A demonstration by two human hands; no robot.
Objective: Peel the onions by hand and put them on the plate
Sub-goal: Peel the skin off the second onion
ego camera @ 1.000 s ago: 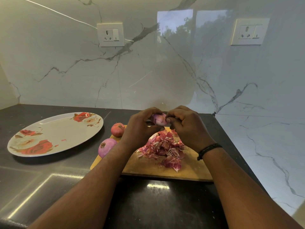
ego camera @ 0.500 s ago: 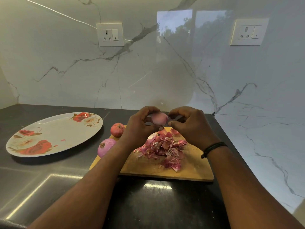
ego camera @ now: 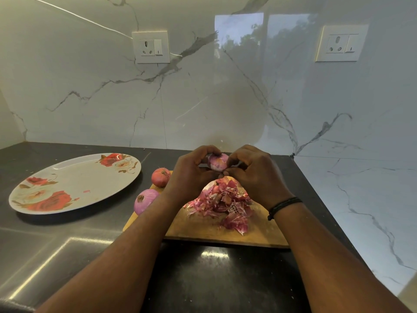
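Observation:
A small pale pink onion (ego camera: 217, 161) is held up above the wooden cutting board (ego camera: 203, 229). My left hand (ego camera: 190, 175) grips it from the left, and my right hand (ego camera: 255, 172) pinches at its lower right side with the fingertips. Below the hands lies a pile of red onion skins (ego camera: 223, 204). A peeled purple onion (ego camera: 144, 201) rests at the board's left edge. An unpeeled reddish onion (ego camera: 160, 177) sits just behind it. The oval flowered plate (ego camera: 67, 175) lies to the left with no onion on it.
The dark counter (ego camera: 67, 245) meets a marble wall at the back and on the right. Two wall sockets (ego camera: 150, 47) (ego camera: 340, 43) hang above. A small pink scrap (ego camera: 86, 191) lies on the plate.
My hands have turned the onion a little between the fingers. My right fingertips have shifted from its top right to its lower right side. The two onions by the board have not moved.

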